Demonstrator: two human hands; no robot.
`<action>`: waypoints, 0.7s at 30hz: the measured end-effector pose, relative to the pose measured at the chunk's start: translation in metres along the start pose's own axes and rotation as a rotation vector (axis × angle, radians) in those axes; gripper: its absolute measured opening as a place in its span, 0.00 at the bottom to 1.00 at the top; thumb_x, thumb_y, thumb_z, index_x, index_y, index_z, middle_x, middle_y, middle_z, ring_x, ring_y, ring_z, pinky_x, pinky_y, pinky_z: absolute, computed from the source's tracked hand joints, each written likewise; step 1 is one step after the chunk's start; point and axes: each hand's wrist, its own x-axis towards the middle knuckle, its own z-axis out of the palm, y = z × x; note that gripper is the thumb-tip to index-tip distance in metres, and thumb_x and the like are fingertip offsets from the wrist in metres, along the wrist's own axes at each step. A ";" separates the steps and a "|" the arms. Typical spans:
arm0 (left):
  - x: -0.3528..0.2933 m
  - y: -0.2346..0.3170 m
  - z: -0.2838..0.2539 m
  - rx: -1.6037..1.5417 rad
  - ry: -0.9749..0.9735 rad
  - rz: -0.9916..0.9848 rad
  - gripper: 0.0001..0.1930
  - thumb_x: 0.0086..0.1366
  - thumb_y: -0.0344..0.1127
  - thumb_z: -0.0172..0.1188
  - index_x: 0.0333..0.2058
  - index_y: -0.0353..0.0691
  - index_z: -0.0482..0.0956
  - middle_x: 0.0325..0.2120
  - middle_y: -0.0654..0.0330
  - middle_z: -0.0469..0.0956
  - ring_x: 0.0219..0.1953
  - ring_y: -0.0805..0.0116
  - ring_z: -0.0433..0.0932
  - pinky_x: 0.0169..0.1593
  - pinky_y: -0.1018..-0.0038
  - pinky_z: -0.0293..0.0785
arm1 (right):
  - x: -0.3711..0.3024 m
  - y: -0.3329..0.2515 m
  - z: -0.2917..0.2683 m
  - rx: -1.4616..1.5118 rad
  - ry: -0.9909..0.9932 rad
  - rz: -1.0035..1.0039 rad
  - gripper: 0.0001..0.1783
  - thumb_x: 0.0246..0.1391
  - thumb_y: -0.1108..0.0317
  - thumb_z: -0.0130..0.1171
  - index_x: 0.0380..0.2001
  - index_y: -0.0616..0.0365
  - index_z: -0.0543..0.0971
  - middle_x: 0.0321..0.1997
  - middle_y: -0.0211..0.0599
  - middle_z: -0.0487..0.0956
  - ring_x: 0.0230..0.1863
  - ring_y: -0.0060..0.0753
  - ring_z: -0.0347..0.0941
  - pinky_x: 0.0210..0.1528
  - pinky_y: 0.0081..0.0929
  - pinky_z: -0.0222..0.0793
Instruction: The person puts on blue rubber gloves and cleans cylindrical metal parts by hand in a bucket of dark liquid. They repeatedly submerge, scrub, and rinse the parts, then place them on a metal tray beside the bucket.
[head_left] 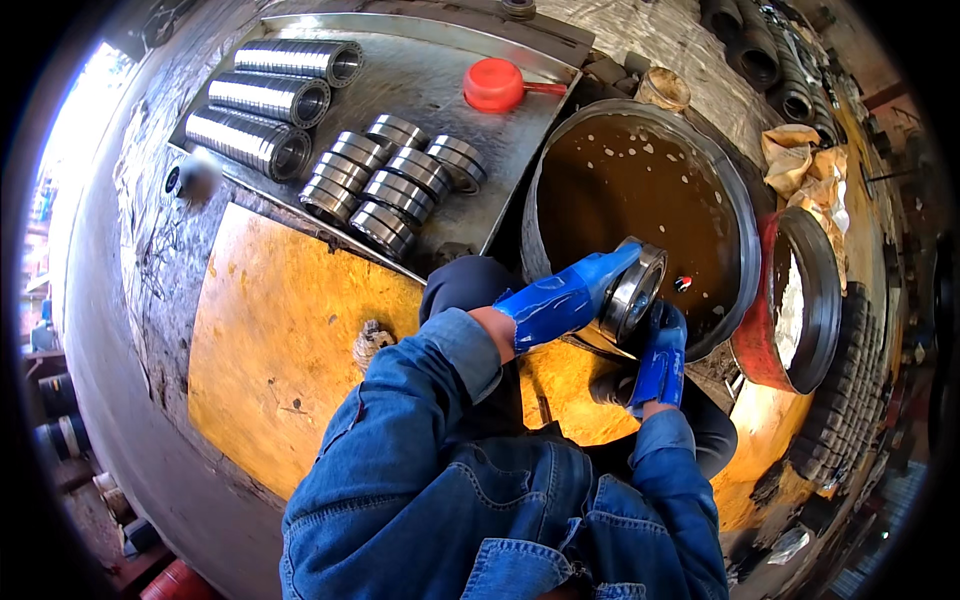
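Note:
A shiny steel bearing (633,291) is tilted over the near rim of a round metal tub (546,225) of brown liquid (640,190). My left hand (585,292), in a blue glove, grips the bearing from its left side, with the fingers over its upper edge. From below right, my right hand (662,352), gloved in blue too, has its fingers against the bearing's lower right edge; its grip is partly hidden. Just above the right fingertips shows a small red, white and black thing (683,284), too small to name.
A metal tray (420,70) at the far left carries stacked bearings (390,190), long rows of rings (268,95) and a red pan (493,86). Right of the tub stands a red metal drum ring (765,300). Crumpled brown paper (805,165) and dark coils (755,55) lie beyond.

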 end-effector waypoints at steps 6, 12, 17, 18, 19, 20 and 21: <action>0.037 0.025 0.079 0.119 0.297 -0.372 0.23 0.74 0.45 0.61 0.60 0.36 0.77 0.48 0.51 0.84 0.46 0.68 0.84 0.50 0.76 0.81 | 0.000 0.036 -0.028 -0.113 -0.015 0.032 0.26 0.70 0.48 0.55 0.50 0.63 0.83 0.47 0.51 0.85 0.48 0.46 0.82 0.53 0.38 0.75; 0.031 0.072 0.130 0.100 0.511 -0.453 0.24 0.72 0.55 0.61 0.46 0.36 0.84 0.37 0.54 0.86 0.32 0.68 0.85 0.38 0.74 0.81 | -0.009 -0.131 -0.045 0.359 -0.032 0.350 0.29 0.70 0.45 0.53 0.54 0.63 0.81 0.51 0.49 0.84 0.50 0.43 0.81 0.55 0.37 0.75; 0.034 0.075 0.145 0.192 0.518 -0.420 0.29 0.71 0.57 0.60 0.51 0.33 0.84 0.42 0.52 0.85 0.42 0.63 0.84 0.50 0.69 0.78 | -0.010 -0.196 -0.042 0.598 -0.057 0.453 0.32 0.70 0.42 0.52 0.58 0.63 0.80 0.54 0.47 0.83 0.52 0.41 0.80 0.57 0.36 0.75; 0.027 0.078 0.150 0.137 0.425 -0.278 0.26 0.72 0.55 0.59 0.49 0.33 0.84 0.42 0.53 0.85 0.44 0.65 0.83 0.52 0.71 0.77 | -0.004 -0.179 -0.040 0.608 -0.095 0.445 0.34 0.70 0.41 0.51 0.59 0.63 0.78 0.55 0.46 0.82 0.53 0.40 0.79 0.58 0.35 0.74; 0.027 0.075 0.152 0.101 0.413 -0.231 0.25 0.73 0.53 0.59 0.48 0.33 0.85 0.42 0.54 0.85 0.44 0.66 0.83 0.52 0.71 0.77 | 0.001 -0.177 -0.038 0.620 -0.132 0.432 0.36 0.71 0.40 0.50 0.61 0.63 0.77 0.57 0.45 0.82 0.54 0.39 0.79 0.59 0.34 0.73; 0.028 0.074 0.152 0.064 0.400 -0.185 0.23 0.74 0.51 0.58 0.47 0.33 0.85 0.42 0.55 0.85 0.44 0.67 0.82 0.53 0.71 0.76 | 0.006 -0.175 -0.036 0.631 -0.170 0.420 0.38 0.71 0.38 0.49 0.63 0.64 0.75 0.58 0.44 0.81 0.55 0.37 0.78 0.61 0.33 0.73; 0.030 0.074 0.151 0.034 0.435 -0.194 0.21 0.75 0.49 0.58 0.47 0.34 0.85 0.41 0.56 0.85 0.45 0.68 0.82 0.54 0.72 0.76 | 0.011 -0.174 -0.038 0.602 -0.141 0.464 0.35 0.70 0.41 0.52 0.62 0.64 0.76 0.56 0.45 0.82 0.52 0.39 0.79 0.58 0.33 0.74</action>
